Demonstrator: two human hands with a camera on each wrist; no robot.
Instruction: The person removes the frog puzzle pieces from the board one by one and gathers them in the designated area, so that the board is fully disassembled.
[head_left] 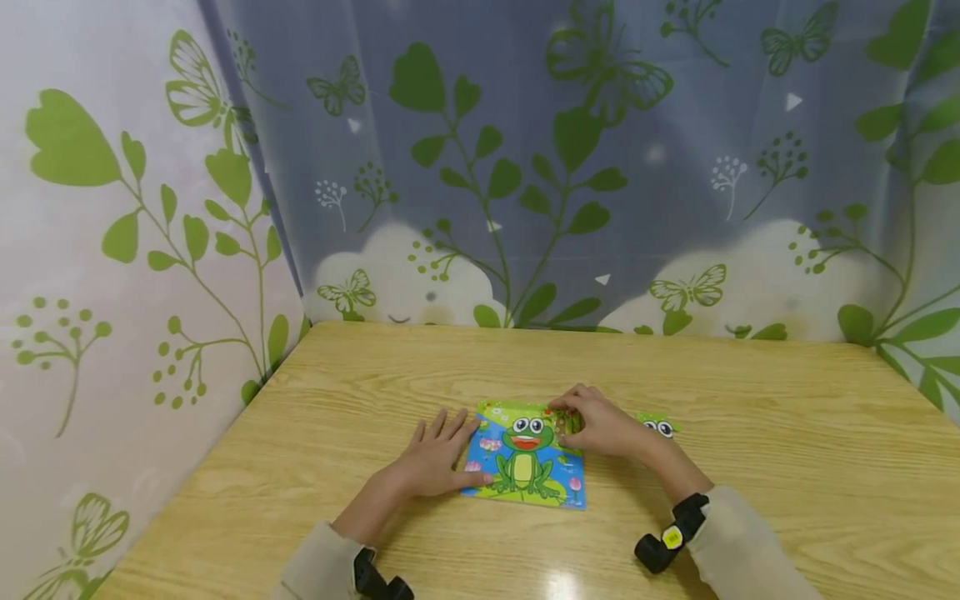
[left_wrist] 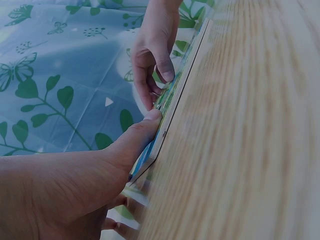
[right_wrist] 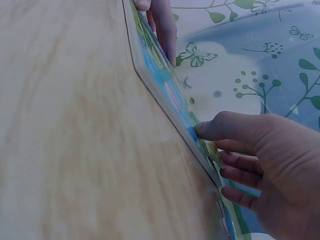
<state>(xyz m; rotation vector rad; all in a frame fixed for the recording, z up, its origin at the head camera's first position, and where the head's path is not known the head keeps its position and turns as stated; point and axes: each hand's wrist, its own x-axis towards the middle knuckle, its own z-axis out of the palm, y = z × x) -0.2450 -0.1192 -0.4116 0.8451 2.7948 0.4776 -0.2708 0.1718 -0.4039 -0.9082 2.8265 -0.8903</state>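
A square frog puzzle board point(head_left: 525, 467) lies flat on the table, with a green frog on a blue and green picture. My left hand point(head_left: 438, 457) rests at its left side with fingers spread, the thumb over the lower left part; in the left wrist view that thumb point(left_wrist: 142, 132) presses on the board's edge. At the upper right corner, my right hand point(head_left: 603, 425) pinches a small greenish-brown puzzle piece point(head_left: 569, 420) between thumb and fingers, low against the board. The right wrist view shows this piece point(right_wrist: 214, 150) partly hidden by the fingers.
A loose piece with frog eyes point(head_left: 658, 427) lies on the wooden table point(head_left: 375, 367) beyond my right wrist, which partly covers it. Behind the table hangs a leaf-patterned curtain point(head_left: 480, 208). Both wrists carry black camera mounts point(head_left: 667, 537).
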